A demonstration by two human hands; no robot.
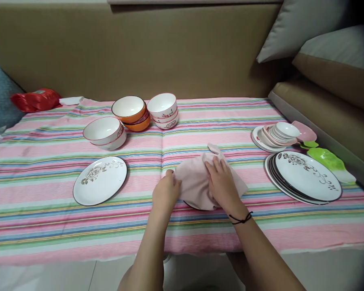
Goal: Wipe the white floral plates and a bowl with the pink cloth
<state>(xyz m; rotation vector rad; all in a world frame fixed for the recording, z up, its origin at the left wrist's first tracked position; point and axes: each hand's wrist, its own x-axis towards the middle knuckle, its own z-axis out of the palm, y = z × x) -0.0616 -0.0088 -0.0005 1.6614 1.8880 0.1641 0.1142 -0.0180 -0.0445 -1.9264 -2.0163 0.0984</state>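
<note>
Gripping the pink cloth [197, 182] at its left edge with a curled left hand [166, 194], pressing the open right hand [222, 185] flat on it, over a plate [190, 205] near the table [48, 234] front edge, bare stripes either side, bowls [130, 111] farther back.

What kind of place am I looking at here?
Likely a home living room: a sofa with cushions stands behind a table covered in striped fabric, set with bowls and plates.
</note>
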